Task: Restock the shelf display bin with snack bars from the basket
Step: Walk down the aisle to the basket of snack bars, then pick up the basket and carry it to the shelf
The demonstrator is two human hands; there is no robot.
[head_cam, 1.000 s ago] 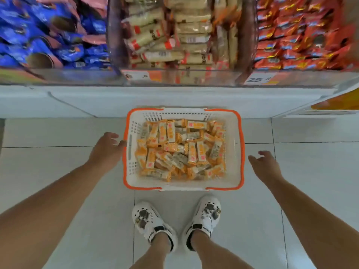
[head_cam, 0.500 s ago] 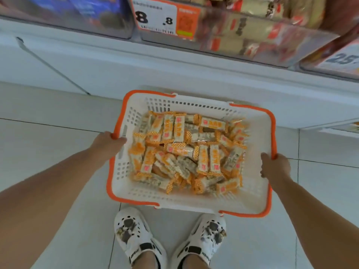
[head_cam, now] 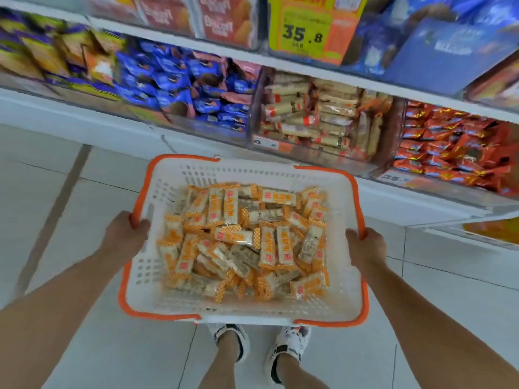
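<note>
A white plastic basket (head_cam: 342, 192) with an orange rim is held up off the floor in front of me. Inside lies a heap of several snack bars (head_cam: 247, 242) in orange-and-clear wrappers. My left hand (head_cam: 126, 237) grips the basket's left rim. My right hand (head_cam: 365, 248) grips the right rim. Beyond the basket, on the lowest shelf, stands a clear display bin (head_cam: 317, 119) partly filled with the same kind of pale bars, with a price tag on its front.
A bin of blue packets (head_cam: 185, 88) sits left of the bar bin; a bin of red-orange packets (head_cam: 455, 150) sits right. An upper shelf carries boxes and a yellow price sign (head_cam: 306, 32). White floor tiles and my two shoes (head_cam: 261, 343) lie below.
Both hands closed on the basket's rims and lifted it off the floor. The view has tilted upward, bringing the shelves and bins into sight.
</note>
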